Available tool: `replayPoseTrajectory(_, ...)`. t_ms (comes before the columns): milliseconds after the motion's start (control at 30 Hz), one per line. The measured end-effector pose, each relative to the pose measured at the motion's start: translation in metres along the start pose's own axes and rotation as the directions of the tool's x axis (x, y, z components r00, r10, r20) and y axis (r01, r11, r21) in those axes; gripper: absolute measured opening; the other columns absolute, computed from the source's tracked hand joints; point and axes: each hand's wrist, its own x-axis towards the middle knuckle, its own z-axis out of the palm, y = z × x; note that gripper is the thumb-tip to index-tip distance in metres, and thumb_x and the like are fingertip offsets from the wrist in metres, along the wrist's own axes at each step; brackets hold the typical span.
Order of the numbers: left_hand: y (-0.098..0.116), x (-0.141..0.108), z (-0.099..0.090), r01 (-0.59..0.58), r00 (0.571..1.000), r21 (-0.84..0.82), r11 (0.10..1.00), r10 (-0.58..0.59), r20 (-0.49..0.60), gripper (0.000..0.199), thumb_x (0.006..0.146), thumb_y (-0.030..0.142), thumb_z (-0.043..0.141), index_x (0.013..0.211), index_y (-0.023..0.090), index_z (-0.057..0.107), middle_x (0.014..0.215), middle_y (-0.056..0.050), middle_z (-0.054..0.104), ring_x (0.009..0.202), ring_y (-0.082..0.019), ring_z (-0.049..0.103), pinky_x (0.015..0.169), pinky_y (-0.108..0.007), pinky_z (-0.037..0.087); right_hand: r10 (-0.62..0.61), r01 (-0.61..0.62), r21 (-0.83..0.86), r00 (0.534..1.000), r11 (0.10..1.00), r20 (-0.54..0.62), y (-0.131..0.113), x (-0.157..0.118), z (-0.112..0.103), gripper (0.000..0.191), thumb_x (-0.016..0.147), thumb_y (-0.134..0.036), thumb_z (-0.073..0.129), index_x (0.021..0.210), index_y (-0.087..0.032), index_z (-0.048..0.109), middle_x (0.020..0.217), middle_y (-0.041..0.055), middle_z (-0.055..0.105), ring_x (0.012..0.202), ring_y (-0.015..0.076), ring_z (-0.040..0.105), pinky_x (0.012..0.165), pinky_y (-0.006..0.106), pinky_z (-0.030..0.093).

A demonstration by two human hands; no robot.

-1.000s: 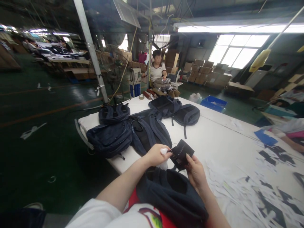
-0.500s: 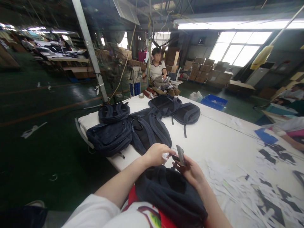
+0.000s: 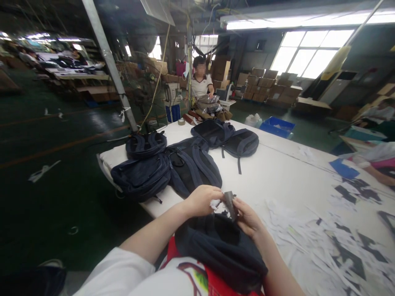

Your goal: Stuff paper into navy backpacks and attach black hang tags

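A navy backpack (image 3: 220, 255) rests against my body at the table's edge. Just above its top, my right hand (image 3: 250, 218) pinches a short dark grey strap piece (image 3: 229, 204) between thumb and fingers. My left hand (image 3: 204, 200) is closed, its fingertips reaching the left side of that piece. A crumpled white scrap (image 3: 215, 204) shows at the left fingers; whether they also grip the strap is hidden. Ahead of my hands, a navy backpack with its shoulder straps up (image 3: 194, 166) lies on the white table (image 3: 271, 172).
More navy backpacks (image 3: 140, 174) lie at the table's left and far side. White and dark scraps (image 3: 311, 242) cover its right part. A person (image 3: 202, 84) sits beyond the far end; another person's arm (image 3: 378, 170) reaches in at right. A metal pole (image 3: 111, 68) stands at left.
The dark grey strap piece has tilted the other way and sits closer to my left fingers. My hands have drawn nearer together. The view has shifted slightly.
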Motion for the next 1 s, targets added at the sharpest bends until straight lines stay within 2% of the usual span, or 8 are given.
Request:
replayPoseTrajectory(100,0.0,0.0,0.0,0.054,0.999,0.056,0.997,-0.054,-0.002,0.012,0.079,0.017,0.058,0.088,0.02,0.065,0.084,-0.002,0.068,0.078,-0.017,0.064,0.07,-0.025,0.045,-0.021,0.021,-0.027,0.999,0.999,0.029,0.0,-0.001,-0.001,0.03,0.068,-0.03,0.084,0.093,-0.02,0.071,0.081,-0.0005,0.073,0.063,0.0095,0.062,0.055,0.018,0.05)
replayPoseTrajectory(267,-0.005,-0.006,-0.007,0.216,0.976,0.097,0.972,-0.212,-0.054,0.037,0.083,0.026,0.057,0.119,0.02,0.057,0.094,-0.003,0.072,0.083,-0.02,0.067,0.074,-0.029,0.049,-0.209,0.209,-0.011,0.971,0.978,-0.12,-0.001,0.003,-0.001,0.034,0.067,-0.034,0.084,0.094,-0.02,0.069,0.087,0.001,0.076,0.072,0.0134,0.068,0.064,0.023,0.056)
replayPoseTrajectory(433,-0.019,-0.015,-0.018,0.287,0.929,0.092,0.953,-0.254,-0.27,0.028,0.077,0.018,0.06,0.104,0.02,0.063,0.09,-0.003,0.071,0.08,-0.018,0.067,0.076,-0.029,0.05,-0.323,0.329,-0.013,0.917,0.944,-0.237,0.001,0.008,-0.005,0.035,0.065,-0.036,0.085,0.093,-0.021,0.068,0.086,0.0007,0.076,0.079,0.0188,0.072,0.07,0.029,0.06)
replayPoseTrajectory(500,-0.023,-0.016,-0.021,0.293,0.865,0.051,0.955,-0.243,-0.438,0.018,0.078,0.017,0.058,0.094,0.019,0.065,0.086,-0.004,0.07,0.078,-0.018,0.066,0.076,-0.029,0.05,-0.333,0.341,-0.011,0.912,0.94,-0.237,0.002,0.009,-0.006,0.036,0.065,-0.034,0.085,0.094,-0.021,0.068,0.087,0.0014,0.076,0.082,0.0195,0.072,0.074,0.03,0.06)
replayPoseTrajectory(633,-0.025,-0.014,-0.026,0.313,0.646,-0.15,0.938,-0.326,-0.69,0.01,0.085,0.026,0.057,0.082,0.019,0.063,0.08,-0.004,0.067,0.077,-0.017,0.063,0.075,-0.029,0.049,-0.345,0.346,-0.027,0.924,0.938,-0.162,0.005,0.009,-0.003,0.04,0.062,-0.03,0.087,0.095,-0.019,0.068,0.091,0.0035,0.077,0.086,0.0181,0.072,0.082,0.026,0.058)
replayPoseTrajectory(767,-0.024,-0.008,-0.027,0.247,0.482,-0.524,0.815,-0.573,-0.663,0.027,0.082,0.044,0.066,0.078,0.018,0.06,0.068,0.0,0.061,0.061,-0.013,0.057,0.061,-0.025,0.046,-0.317,0.313,-0.052,0.945,0.948,-0.078,0.007,0.006,-0.001,0.042,0.063,-0.032,0.087,0.098,-0.019,0.068,0.093,0.0051,0.077,0.086,0.0198,0.072,0.082,0.03,0.058)
replayPoseTrajectory(833,-0.024,-0.004,-0.027,0.163,0.505,-0.703,0.692,-0.671,-0.544,0.039,0.079,0.052,0.067,0.068,0.016,0.059,0.06,0.0,0.058,0.052,-0.011,0.052,0.053,-0.023,0.042,-0.306,0.303,-0.058,0.951,0.951,-0.053,0.007,0.005,-0.001,0.042,0.064,-0.033,0.087,0.099,-0.019,0.068,0.096,0.0063,0.076,0.086,0.0207,0.072,0.081,0.031,0.059)
replayPoseTrajectory(1000,-0.017,-0.004,-0.03,0.037,0.717,-0.887,0.46,-0.631,-0.297,0.054,0.077,0.063,0.065,0.065,0.01,0.07,0.069,-0.012,0.068,0.055,-0.013,0.056,0.051,-0.024,0.041,-0.277,0.274,-0.062,0.96,0.96,-0.041,0.007,0.006,-0.003,0.043,0.064,-0.035,0.086,0.1,-0.018,0.069,0.099,0.0074,0.076,0.087,0.0208,0.072,0.083,0.032,0.057)
